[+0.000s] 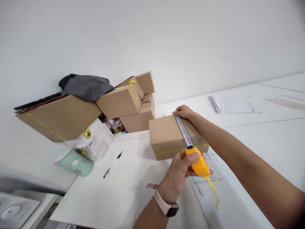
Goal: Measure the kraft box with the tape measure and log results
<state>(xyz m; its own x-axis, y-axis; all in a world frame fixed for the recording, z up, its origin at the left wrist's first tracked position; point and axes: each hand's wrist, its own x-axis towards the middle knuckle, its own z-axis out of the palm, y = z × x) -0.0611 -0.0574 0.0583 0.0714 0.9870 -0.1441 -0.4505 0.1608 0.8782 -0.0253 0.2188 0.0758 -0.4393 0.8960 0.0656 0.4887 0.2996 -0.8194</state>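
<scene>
A small cardboard box (166,135) with yellow tape lies on the white table (124,190). A tape measure blade (184,131) is stretched across its top. My left hand (179,173), with a watch on the wrist, grips the yellow tape measure case (199,164) at the box's near edge. My right hand (184,112) reaches over the box and pinches the blade's end down at the far edge. A printed sheet (224,187) lies under my right forearm.
A pile of cardboard boxes (124,100) with a grey cloth (87,86) stands at the back left against the wall. A pen (113,164), a mint-green cylinder (76,161) and a white carton (96,140) lie nearby. A stack of papers (232,104) sits far right.
</scene>
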